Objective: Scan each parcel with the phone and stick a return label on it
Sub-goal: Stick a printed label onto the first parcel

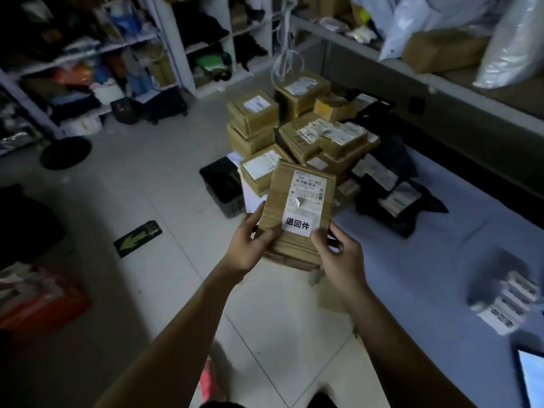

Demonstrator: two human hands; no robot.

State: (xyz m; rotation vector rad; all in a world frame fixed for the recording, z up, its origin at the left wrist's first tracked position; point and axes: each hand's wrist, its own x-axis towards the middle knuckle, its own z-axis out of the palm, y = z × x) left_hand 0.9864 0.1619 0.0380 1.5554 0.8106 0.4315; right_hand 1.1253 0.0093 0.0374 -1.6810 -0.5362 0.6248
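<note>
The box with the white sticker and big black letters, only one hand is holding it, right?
Not quite: both hands hold the box. The left hand grips its left edge and the right hand grips its right edge, thumb at the corner of the white sticker with big black letters. The head view shows this.

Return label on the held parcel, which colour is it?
The return label is white with black characters; head view.

A green arrow sticker point(137, 238) lies on the pale tiled floor point(164, 178). Cluttered shelves point(97, 54) line the far wall. A black crate point(223, 187) stands by the blue-covered worktop point(441, 275). Far left there is possibly a red crate point(44, 301).
</note>
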